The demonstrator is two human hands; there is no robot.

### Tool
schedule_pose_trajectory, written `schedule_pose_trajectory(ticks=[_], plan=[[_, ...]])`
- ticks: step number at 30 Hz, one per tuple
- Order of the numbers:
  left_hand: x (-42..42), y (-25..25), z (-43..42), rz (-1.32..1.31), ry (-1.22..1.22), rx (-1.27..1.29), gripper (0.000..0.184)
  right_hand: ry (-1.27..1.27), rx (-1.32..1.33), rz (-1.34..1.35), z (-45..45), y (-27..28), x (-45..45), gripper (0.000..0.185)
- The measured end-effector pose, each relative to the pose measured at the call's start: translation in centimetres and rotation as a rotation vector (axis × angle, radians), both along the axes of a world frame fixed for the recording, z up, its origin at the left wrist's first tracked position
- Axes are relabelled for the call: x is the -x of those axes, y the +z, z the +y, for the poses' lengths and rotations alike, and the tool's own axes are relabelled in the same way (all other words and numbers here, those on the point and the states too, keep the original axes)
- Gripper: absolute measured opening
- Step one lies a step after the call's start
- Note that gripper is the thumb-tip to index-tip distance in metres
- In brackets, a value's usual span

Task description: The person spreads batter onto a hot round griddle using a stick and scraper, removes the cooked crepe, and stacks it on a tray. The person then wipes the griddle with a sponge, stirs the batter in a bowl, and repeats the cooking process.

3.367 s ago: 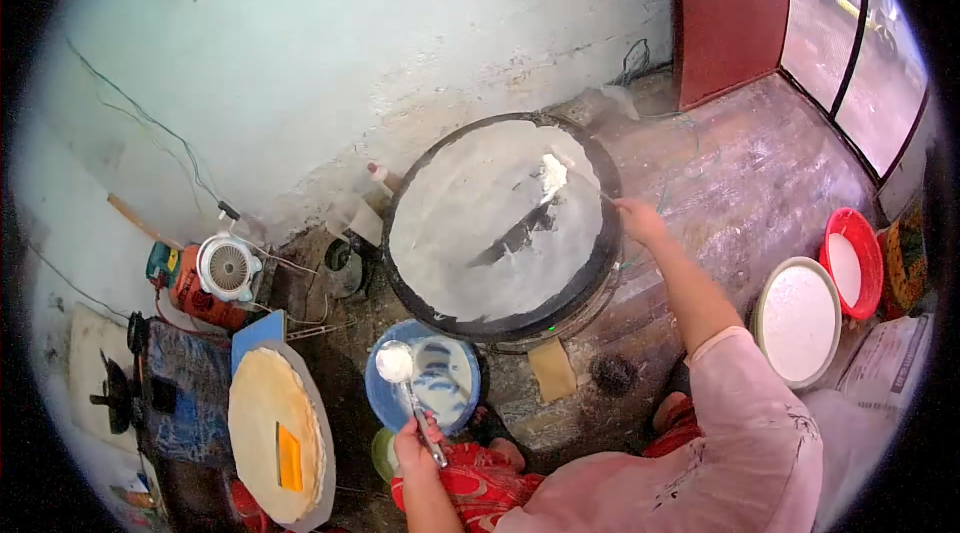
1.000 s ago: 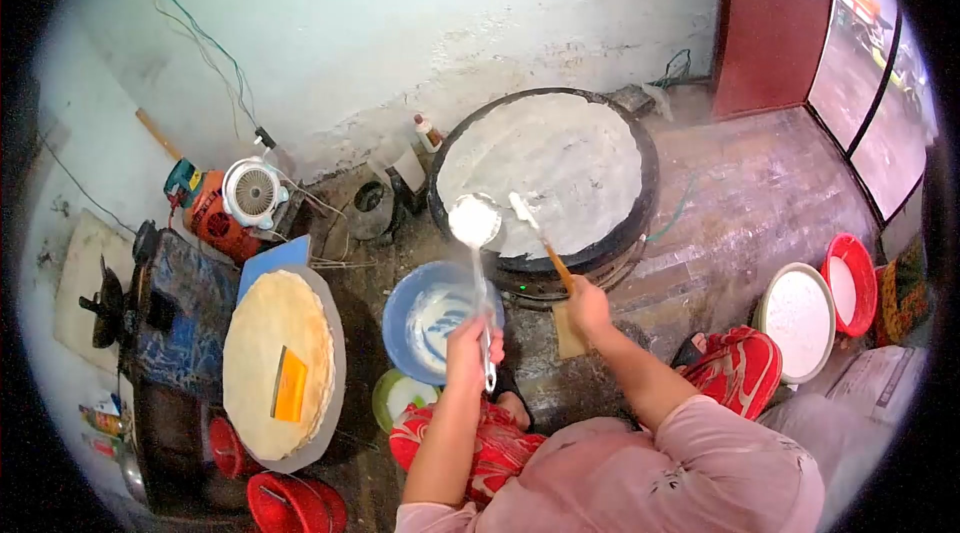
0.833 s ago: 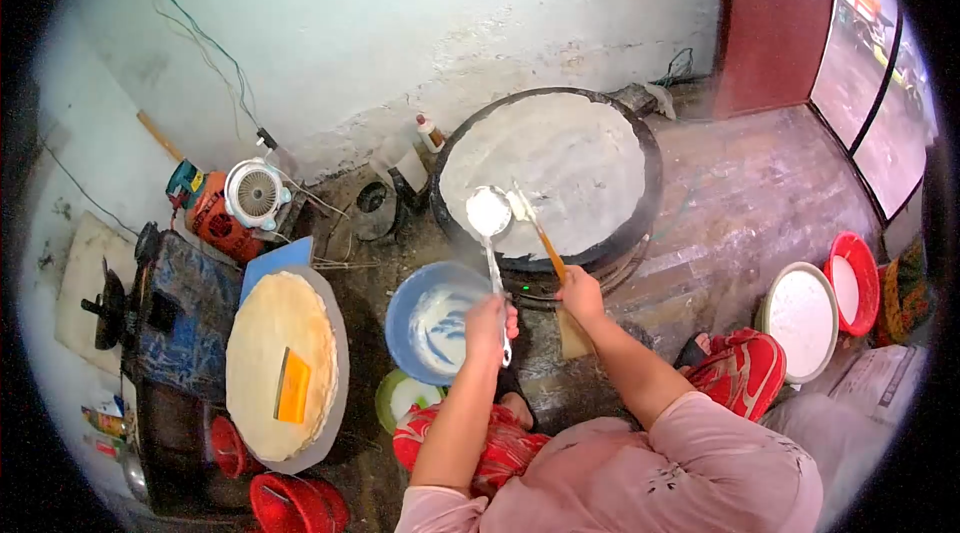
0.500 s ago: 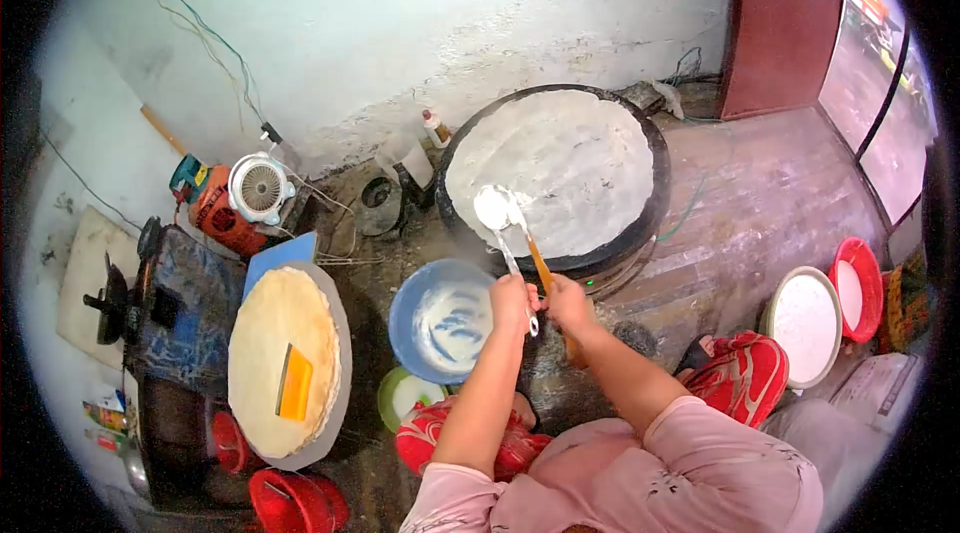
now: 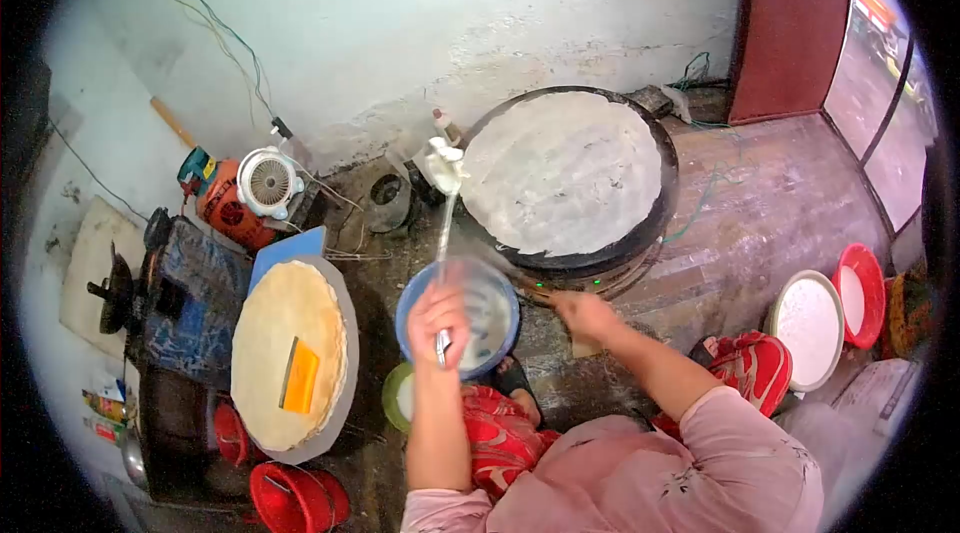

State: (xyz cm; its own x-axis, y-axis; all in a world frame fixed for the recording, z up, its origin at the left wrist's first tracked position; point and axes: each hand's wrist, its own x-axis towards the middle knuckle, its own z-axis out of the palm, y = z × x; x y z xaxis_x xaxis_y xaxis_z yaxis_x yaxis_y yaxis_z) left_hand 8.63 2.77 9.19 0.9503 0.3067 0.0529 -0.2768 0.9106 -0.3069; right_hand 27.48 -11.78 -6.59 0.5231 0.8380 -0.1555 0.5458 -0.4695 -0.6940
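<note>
My left hand (image 5: 440,318) is closed round the metal handle of a ladle (image 5: 444,169), whose bowl is up beside the griddle's left edge with white batter in it. Beneath the hand sits a blue basin (image 5: 485,318) with white residue inside. My right hand (image 5: 590,319), slightly blurred, is closed on the wooden handle of a spreader (image 5: 532,295) at the griddle's front edge; the spreader's far end is hard to make out. A white batter layer (image 5: 565,173) covers most of the round black griddle (image 5: 655,203).
A stack of round flatbreads (image 5: 285,333) with an orange scraper (image 5: 299,376) stands at left. Beyond it are a blower (image 5: 268,183) and an orange gas cylinder (image 5: 225,208). Red buckets (image 5: 300,501) are lower left. A batter tub (image 5: 808,328) and a red basin (image 5: 860,295) are at right.
The ladle and my left hand have moved left, away from the spreader they were meeting. My right hand has shifted slightly right, and the spreader has swung down off the batter. The view has shifted slightly.
</note>
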Motion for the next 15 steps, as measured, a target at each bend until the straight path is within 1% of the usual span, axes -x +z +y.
schedule_pose_trajectory(ticks=[1,2,3,4,5,6,7,8,9,11,12,13,14,15], plan=[[1.4,0.0,0.4,0.035,0.030,-0.048,0.042,-0.002,0.002,-0.002,-0.8,0.5,0.4,0.032],[2.9,0.4,0.5,0.140,0.059,-0.085,0.043,0.095,0.000,0.114,-1.3,0.8,0.6,0.032],[4.8,-0.4,1.3,0.211,0.074,-0.169,0.042,0.191,-0.003,0.228,-2.0,1.4,0.8,0.032],[6.5,-0.7,1.6,0.304,0.082,-0.217,0.041,0.024,-0.107,0.349,-2.8,2.8,0.0,0.033],[8.4,-1.8,2.4,0.449,0.086,-0.196,0.041,-0.087,-0.285,0.329,-3.4,0.4,-1.6,0.031],[10.1,-2.9,3.0,0.552,0.071,-0.209,0.039,-0.230,-0.360,0.251,-4.0,-1.3,-3.0,0.031],[11.5,-4.6,3.6,0.693,0.087,-0.249,0.038,-0.364,-0.294,0.260,-5.5,0.3,-3.8,0.032],[12.7,-6.3,4.0,0.791,0.076,-0.196,0.038,-0.418,-0.335,0.184,-6.7,-2.2,-5.6,0.034],[13.6,-8.3,4.7,0.883,0.042,-0.154,0.039,-0.459,-0.387,0.148,-7.7,-2.5,-6.3,0.038],[14.7,-13.1,6.0,0.932,0.001,-0.082,0.040,-0.428,-0.347,-0.018,-9.6,-1.0,-6.9,0.047],[14.6,-15.7,6.4,0.970,-0.007,-0.109,0.040,-0.437,-0.345,-0.026,-10.1,0.4,-7.1,0.047],[14.6,-17.9,6.7,1.016,-0.013,-0.136,0.041,-0.515,-0.427,0.341,-10.4,1.8,-7.0,0.052],[14.7,-19.7,6.9,0.900,-0.051,-0.085,0.042,-0.585,-0.500,0.722,-10.5,2.2,-6.5,0.058],[14.0,-22.1,6.5,1.194,0.094,-0.279,0.043,-0.594,-0.494,0.734,-10.5,1.9,-6.3,0.058]])
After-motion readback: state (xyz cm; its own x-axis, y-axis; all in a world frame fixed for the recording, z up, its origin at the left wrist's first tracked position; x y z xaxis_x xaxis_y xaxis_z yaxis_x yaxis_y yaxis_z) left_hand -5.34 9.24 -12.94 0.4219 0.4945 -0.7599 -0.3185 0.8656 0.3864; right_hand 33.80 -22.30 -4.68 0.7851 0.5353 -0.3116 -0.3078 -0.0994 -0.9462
